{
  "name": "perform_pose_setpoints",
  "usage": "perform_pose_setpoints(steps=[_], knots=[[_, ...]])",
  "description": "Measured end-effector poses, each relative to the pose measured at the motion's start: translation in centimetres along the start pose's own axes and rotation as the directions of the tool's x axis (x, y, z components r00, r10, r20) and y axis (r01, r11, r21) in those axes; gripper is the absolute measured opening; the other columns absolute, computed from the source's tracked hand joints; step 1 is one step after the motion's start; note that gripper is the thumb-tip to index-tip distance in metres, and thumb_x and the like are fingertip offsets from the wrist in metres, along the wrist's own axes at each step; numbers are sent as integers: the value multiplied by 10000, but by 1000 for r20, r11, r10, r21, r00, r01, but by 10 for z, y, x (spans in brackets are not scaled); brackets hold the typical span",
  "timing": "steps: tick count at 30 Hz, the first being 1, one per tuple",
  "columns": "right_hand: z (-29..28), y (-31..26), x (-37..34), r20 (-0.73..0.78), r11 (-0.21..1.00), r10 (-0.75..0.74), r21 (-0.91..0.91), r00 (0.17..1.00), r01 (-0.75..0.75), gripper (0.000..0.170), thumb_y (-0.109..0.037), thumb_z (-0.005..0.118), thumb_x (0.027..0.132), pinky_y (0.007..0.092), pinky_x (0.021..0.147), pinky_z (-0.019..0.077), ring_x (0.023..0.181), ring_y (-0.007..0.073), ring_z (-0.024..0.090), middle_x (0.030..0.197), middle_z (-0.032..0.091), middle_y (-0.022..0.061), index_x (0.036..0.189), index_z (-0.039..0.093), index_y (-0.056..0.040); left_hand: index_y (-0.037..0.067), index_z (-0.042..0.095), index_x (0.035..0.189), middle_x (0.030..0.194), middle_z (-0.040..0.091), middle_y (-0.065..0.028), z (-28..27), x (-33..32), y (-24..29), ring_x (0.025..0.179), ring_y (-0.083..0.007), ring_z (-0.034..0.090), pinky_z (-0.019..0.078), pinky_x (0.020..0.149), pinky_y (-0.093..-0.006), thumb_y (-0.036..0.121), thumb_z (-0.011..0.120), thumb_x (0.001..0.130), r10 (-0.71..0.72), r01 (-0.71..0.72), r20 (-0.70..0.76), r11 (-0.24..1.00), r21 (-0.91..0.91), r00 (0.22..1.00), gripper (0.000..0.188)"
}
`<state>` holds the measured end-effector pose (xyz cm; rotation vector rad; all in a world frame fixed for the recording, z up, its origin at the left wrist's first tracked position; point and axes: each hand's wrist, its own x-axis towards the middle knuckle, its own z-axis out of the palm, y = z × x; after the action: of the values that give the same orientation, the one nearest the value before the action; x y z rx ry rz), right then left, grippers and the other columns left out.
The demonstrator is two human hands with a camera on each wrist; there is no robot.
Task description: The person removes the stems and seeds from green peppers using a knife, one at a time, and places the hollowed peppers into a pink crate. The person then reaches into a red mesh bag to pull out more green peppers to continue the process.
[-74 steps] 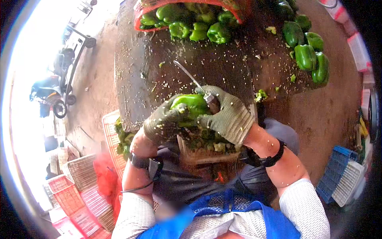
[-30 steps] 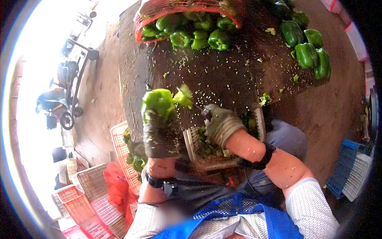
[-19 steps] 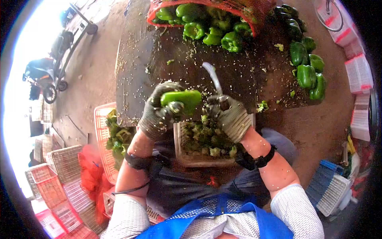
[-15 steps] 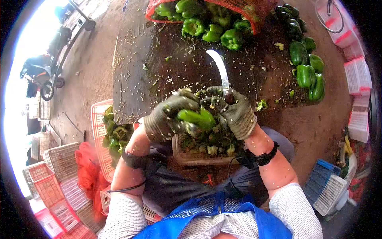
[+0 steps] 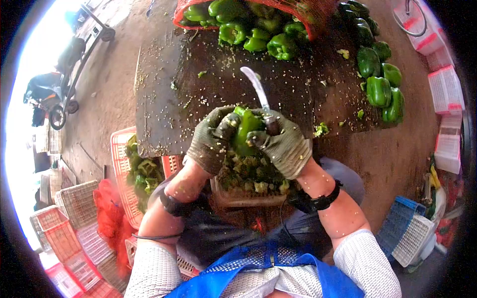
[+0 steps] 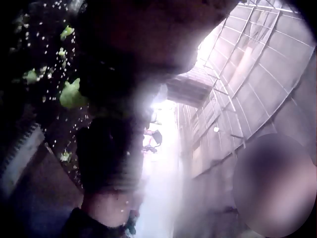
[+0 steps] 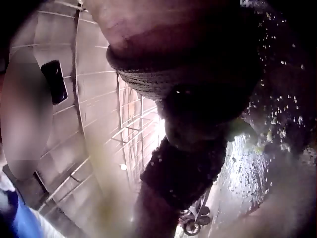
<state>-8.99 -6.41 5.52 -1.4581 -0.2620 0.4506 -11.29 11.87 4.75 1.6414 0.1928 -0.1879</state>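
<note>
Both gloved hands meet over the near edge of the dark table in the head view. My left hand [image 5: 211, 141] grips a green bell pepper [image 5: 246, 133] from its left side. My right hand [image 5: 286, 145] holds a knife [image 5: 257, 88] with a curved blade by its dark handle; the blade points up and away, clear of the pepper. The right thumb reaches onto the pepper's right side. Under the hands, a crate [image 5: 248, 199] holds green pepper scraps [image 5: 262, 186]. Both wrist views are dark and show little of the grip.
A red mesh bag [image 5: 318, 17] of peppers lies open at the table's far side. More whole peppers [image 5: 379, 92] line the right. Seeds and bits cover the tabletop [image 5: 164, 94]. An orange crate [image 5: 119, 154] with pepper pieces stands left; stacked crates [image 5: 407, 233] stand lower right.
One second ago the hands were apart, with a loose green piece near the knife tip. Since then they have come together, and the pepper has turned from lying sideways to upright between them.
</note>
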Motion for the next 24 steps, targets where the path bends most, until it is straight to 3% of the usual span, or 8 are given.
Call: perform_pose_setpoints(steps=[1,2,5,8,9,12,16,24], knots=[[3,3,-1,1,999,11,35,1000,-11,298,-134,673,887,276,871,499,956,119,607,1051,678,52,1160,602,-38,2,523,1226,1075,634,-85,4,-3,2,972,-145,587,499,843,-296,354,523,976,40,-40,18,999,33,999,432],[4,5,-2,3,997,20,71,1000,-20,292,-139,672,886,278,871,499,958,118,606,1052,676,49,1151,605,-38,16,519,1226,1070,629,-79,13,-12,6,952,-136,586,498,839,-296,282,543,972,-80,115,97,886,-450,992,369],[4,6,-2,-38,998,-55,-33,998,54,290,-118,653,878,294,876,504,970,146,620,1063,671,64,1153,596,-45,41,466,1230,1052,616,-71,22,-11,5,934,-145,601,516,842,-295,163,726,844,-51,62,69,984,-166,996,481],[5,6,-2,-71,993,-80,-89,994,73,309,-126,661,871,300,869,507,960,159,630,1048,675,74,1160,589,-43,52,485,1217,1067,621,-67,19,-3,1,963,-168,612,531,819,-313,297,760,803,4,-12,-25,946,-325,1000,553],[4,3,-2,-78,991,-87,-108,993,79,318,-134,666,869,302,865,508,954,162,633,1039,677,77,1163,587,-42,67,463,1185,1056,610,-74,20,-5,14,895,-167,613,537,789,-276,137,755,807,-86,45,-59,865,-500,995,483],[8,-16,-6,-95,994,-31,-106,995,21,356,-148,696,856,287,826,511,910,131,627,1001,687,71,1177,593,-31,52,424,1293,1155,553,-97,11,3,1,1014,-183,560,492,861,-321,370,635,906,282,-321,-208,928,-187,937,544],[8,-16,-13,-85,984,13,-175,996,-28,397,-141,727,845,253,790,502,868,69,593,986,685,32,1200,600,-16,33,420,1316,1204,517,-113,11,5,-1,1078,-198,511,431,946,-350,468,473,972,337,-365,-318,930,-32,886,557],[18,-6,-20,-39,954,-38,-298,998,25,406,-64,690,814,280,752,515,808,102,614,934,693,83,1203,591,-10,36,397,1313,1212,492,-122,21,10,5,1072,-221,516,429,951,-369,435,497,964,394,-465,-472,884,-40,789,539]])
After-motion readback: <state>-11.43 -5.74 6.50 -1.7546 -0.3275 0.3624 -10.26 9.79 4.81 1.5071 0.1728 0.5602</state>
